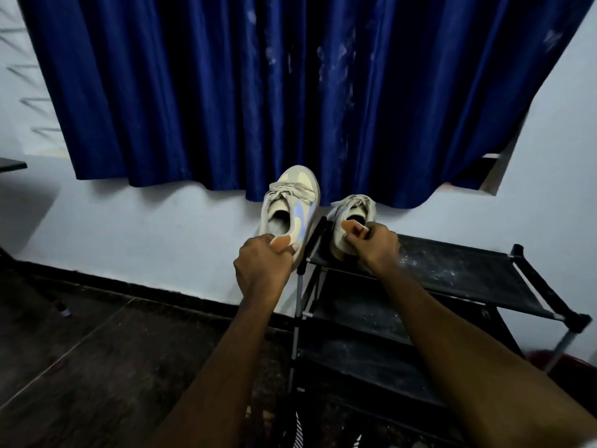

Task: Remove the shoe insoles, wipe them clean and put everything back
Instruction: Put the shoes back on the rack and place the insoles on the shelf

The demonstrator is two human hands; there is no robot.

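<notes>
Two cream sneakers with pale blue patches are in view. My left hand (263, 263) grips the heel of the left sneaker (292, 202) and holds it in the air, left of the rack, toe pointing up toward the curtain. The right sneaker (350, 221) stands on the top shelf of the black shoe rack (468, 270). My right hand (373, 242) pinches its heel collar. A greyish insole shows inside the left sneaker; the inside of the right one is dark.
The rack has several dusty black shelves and thin metal posts (298, 305). A dark blue curtain (290, 92) hangs just behind the shoes against a white wall. Dark floor lies to the left.
</notes>
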